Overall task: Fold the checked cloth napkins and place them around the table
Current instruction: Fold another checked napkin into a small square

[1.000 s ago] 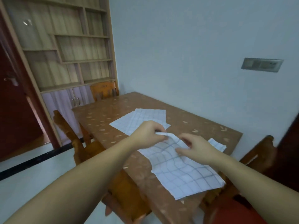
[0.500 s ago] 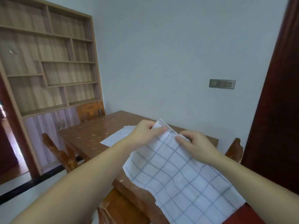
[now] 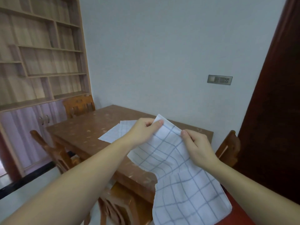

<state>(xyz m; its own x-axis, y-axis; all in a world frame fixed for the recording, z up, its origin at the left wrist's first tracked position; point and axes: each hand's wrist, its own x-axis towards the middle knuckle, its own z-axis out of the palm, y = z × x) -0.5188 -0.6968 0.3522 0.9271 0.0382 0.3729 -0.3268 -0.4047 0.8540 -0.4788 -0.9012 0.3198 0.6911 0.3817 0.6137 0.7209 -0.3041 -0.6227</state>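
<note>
Above a brown speckled table [image 3: 84, 132], the left hand [image 3: 142, 132] and right hand [image 3: 197, 147] each pinch the top edge of a checked napkin [image 3: 175, 172], which hangs free. Further napkins [image 3: 115, 133] lie flat on the tabletop. Wooden shelving [image 3: 40, 54] and chairs [image 3: 78, 106] stand against pale walls.

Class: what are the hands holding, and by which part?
Both hands, left and right, pinch the checked cloth napkin along its top edge.

A white cloth napkin with a grey-blue check [image 3: 175, 172] hangs unfolded above the table edge, pinched at its top edge; more white checked napkins [image 3: 113, 133] lie flat on the tabletop.
</note>
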